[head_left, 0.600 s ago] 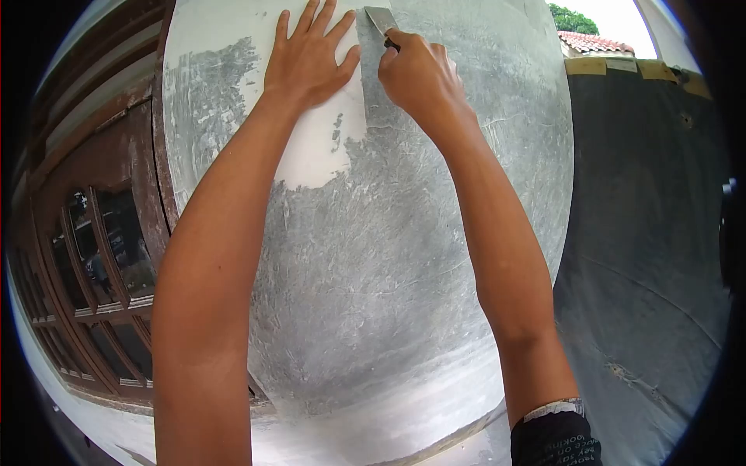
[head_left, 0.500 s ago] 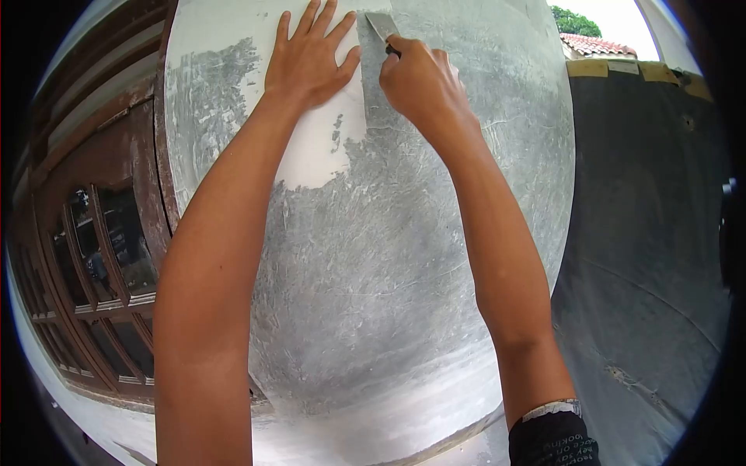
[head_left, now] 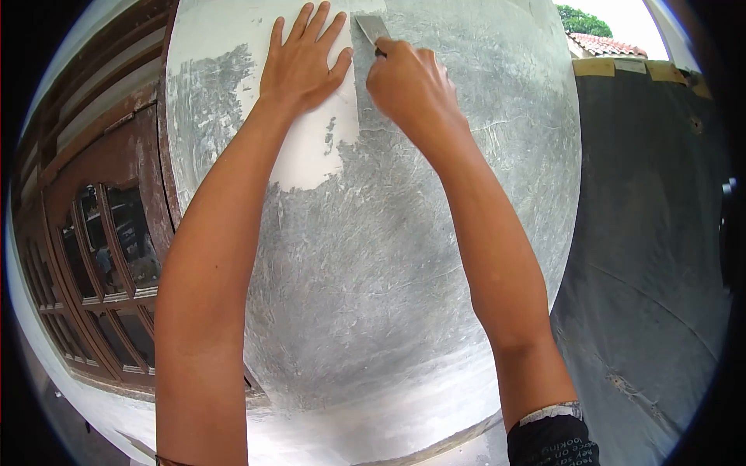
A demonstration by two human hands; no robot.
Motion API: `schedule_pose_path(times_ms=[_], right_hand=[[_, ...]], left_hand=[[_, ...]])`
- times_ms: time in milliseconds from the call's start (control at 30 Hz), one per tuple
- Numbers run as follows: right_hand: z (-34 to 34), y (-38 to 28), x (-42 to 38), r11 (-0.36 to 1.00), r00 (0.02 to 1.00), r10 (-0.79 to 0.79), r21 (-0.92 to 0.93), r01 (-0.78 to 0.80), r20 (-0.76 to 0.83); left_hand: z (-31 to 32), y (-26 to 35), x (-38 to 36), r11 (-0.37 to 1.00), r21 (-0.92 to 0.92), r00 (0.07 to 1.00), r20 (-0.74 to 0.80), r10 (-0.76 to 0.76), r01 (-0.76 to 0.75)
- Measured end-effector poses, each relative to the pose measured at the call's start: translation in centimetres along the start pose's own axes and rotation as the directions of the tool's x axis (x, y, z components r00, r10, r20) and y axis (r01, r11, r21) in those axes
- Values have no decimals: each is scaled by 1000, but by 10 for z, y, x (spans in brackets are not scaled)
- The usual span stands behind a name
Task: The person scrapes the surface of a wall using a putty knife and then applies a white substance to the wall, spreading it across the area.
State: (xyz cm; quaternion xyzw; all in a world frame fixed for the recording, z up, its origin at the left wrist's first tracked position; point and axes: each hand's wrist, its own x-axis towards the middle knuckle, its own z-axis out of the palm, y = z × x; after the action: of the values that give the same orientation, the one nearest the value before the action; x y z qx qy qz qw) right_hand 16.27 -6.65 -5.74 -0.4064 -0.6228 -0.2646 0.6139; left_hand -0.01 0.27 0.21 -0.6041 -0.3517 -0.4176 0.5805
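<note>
My left hand [head_left: 303,66] lies flat with fingers spread on a white patch [head_left: 311,159] high on the wall. Gripped in my right hand [head_left: 412,81] is a putty knife [head_left: 371,29], its metal blade pointing up and left. The blade sits at the straight right edge of the white patch, against the grey, scraped wall [head_left: 373,241]. My fingers hide most of the knife's handle. Small grey spots show through the white below my left hand.
A brown wooden window frame [head_left: 97,303] with glass panes stands at the left. Dark sheeting [head_left: 645,225] hangs at the right, with a tiled roof [head_left: 606,45] and a tree [head_left: 584,21] beyond it.
The putty knife and my right hand have shifted slightly left, closer to the white patch's edge. My left hand stays flat on the patch. The view has turned a little.
</note>
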Motion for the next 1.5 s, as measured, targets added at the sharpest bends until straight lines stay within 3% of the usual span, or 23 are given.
schedule_pose_path(times_ms=[200,267,600,700,800,867,967,1067,1167,1500], right_hand=[[-11,-4,6,1000,997,-11,17,10,76],[-4,0,-3,1000,1000,-10,-18,10,21],[-10,-8,4,1000,996,4,-6,-4,85],[-3,-3,0,999,1000,-7,-39,8,30],[-10,-10,13,1000,999,-19,15,18,46],[-17,-16,17,998,991,42,-46,-37,126],[-12,-13,-1,999,998,5,-48,-2,62],[-15,-13,3,999,992,18,-32,-14,125],[-11,-13,26,996,993,26,-86,-16,111],[-4,-11,16,997,995,75,-24,-74,68]], left_hand=[[-2,2,-2,1000,14,1000,18,3,-3],[-1,2,-2,1000,15,1000,17,0,0],[-4,3,-3,1000,20,999,36,-8,7],[-5,5,-4,1000,3,999,52,-16,16],[-1,3,-5,1000,15,1000,25,0,-1],[1,1,-5,999,35,1000,0,17,-17],[0,1,-5,1000,26,1000,17,5,-6],[-6,4,-5,1000,-13,999,50,-16,16],[-1,3,-6,1000,13,1000,13,6,-6],[-2,3,-6,1000,26,999,49,-8,7]])
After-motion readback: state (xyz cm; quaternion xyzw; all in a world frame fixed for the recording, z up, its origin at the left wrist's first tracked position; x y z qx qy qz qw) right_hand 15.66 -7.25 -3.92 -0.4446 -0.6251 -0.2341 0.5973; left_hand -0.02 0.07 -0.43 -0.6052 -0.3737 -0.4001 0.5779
